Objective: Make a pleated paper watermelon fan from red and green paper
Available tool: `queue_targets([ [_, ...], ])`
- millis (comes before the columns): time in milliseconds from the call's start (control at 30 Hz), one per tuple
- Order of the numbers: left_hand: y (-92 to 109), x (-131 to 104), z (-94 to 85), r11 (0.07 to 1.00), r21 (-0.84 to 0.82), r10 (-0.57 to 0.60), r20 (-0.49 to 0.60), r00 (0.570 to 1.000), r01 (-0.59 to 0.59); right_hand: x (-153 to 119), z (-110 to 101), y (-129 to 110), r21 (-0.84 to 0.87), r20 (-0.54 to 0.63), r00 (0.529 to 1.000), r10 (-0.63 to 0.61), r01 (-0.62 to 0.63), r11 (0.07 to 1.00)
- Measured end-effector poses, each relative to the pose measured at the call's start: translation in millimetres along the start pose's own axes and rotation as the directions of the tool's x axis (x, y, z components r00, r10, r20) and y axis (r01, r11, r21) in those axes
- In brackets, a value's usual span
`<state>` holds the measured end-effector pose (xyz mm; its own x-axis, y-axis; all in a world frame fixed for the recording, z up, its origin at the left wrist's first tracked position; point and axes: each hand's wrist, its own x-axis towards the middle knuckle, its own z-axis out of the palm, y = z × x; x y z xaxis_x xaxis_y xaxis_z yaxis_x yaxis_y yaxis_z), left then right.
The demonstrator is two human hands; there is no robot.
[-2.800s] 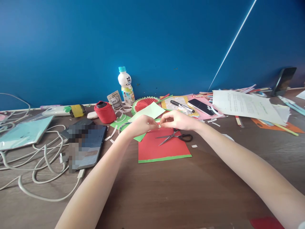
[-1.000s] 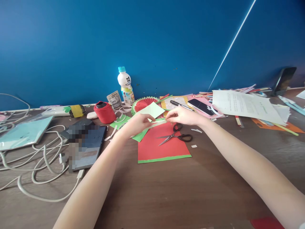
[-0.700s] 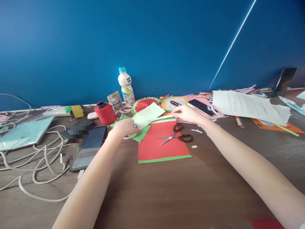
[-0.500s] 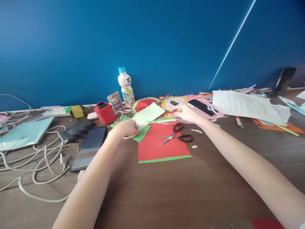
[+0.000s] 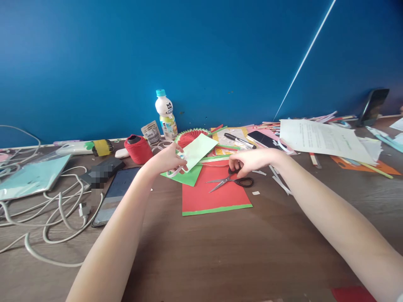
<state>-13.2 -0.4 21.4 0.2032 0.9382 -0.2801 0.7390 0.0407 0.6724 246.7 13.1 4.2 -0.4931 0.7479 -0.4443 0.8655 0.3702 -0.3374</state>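
Fingers of the left hand (image 5: 167, 159) are holding a roll of tape (image 5: 175, 172) over the green paper (image 5: 190, 176); the right hand (image 5: 252, 160) is curling over the scissors (image 5: 223, 182), can't tell if it's pinching. One loop's poking past the red paper's (image 5: 217, 199) right edge, loads of table (image 5: 201, 256) stretching nearer.

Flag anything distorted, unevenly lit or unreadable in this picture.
Head view: a pixelated patch masks part of the black box; head view: print on the white sheet is too small to read; head view: the blue wall darkens toward the upper right corner; head view: the scissors look fairly sharp.
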Motion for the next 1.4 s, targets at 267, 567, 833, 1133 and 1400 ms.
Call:
queue_targets([
  [267, 4, -6, -1.6, 0.993, -0.105, 0.052, 0.038, 0.998, -0.048, -3, 7, -22, -0.178, -0.013, 0.991, 0.136, -0.136, 0.974],
  [567, -8, 0, -3.2, 0.956, -0.279, 0.097, 0.028, 0.995, -0.085, 0, 9, -19, -0.203, 0.014, 0.985, 0.171, -0.164, 0.965],
  [833, -11, 3, -2.0, 0.946, -0.311, 0.119, 0.063, 0.991, -0.094, 2, 8, -17, -0.207, -0.034, 0.996, 0.077, -0.082, 0.975],
  [1133, -13, 2, -1.9, 0.936, -0.324, 0.167, 0.061, 0.984, -0.139, -15, -8, -10, 0.13, -0.081, 0.987, -0.14, 0.149, 0.98],
  [1400, -11, 2, -1.6, 0.931, -0.326, 0.204, 0.101, 0.974, -0.162, -6, -7, -5, 0.203, -0.15, 0.984, -0.097, 0.127, 0.971],
])
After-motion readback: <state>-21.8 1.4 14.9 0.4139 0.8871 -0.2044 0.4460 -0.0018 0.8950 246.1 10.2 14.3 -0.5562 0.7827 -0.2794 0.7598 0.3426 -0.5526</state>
